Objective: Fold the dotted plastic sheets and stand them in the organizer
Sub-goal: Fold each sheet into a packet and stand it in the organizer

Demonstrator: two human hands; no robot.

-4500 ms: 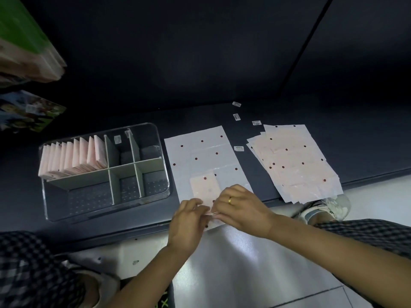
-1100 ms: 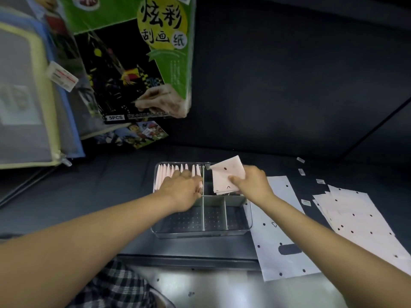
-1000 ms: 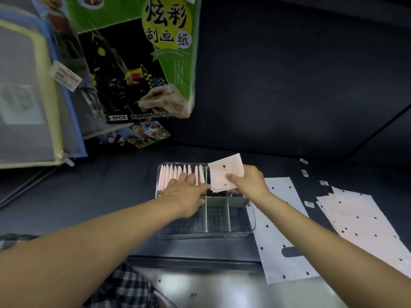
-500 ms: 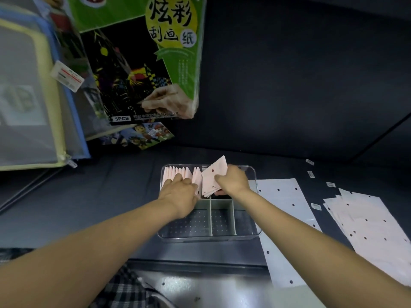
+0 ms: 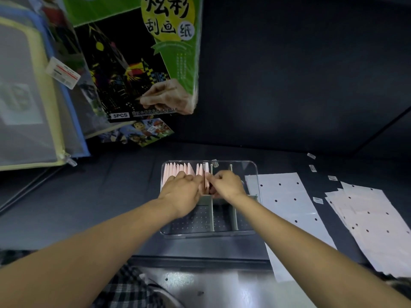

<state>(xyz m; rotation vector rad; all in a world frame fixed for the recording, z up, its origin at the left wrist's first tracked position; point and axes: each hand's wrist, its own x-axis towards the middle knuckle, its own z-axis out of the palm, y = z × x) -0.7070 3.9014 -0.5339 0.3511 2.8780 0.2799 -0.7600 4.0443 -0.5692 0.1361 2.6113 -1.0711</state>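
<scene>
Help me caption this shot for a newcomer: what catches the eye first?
Both hands meet over the clear organizer at centre: the left hand rests on the row of folded pink sheets, the right hand beside it at the row's end. A green scratch-art pack looms upper left; flat dotted sheets lie right.

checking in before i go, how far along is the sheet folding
Done: a row of folded sheets stands in the organizer at its far left compartment. In hand: the left hand steadies the row while the right hand slots one more folded sheet in at its right end. Left: one flat sheet beside the organizer and a stack of sheets further right.
</scene>
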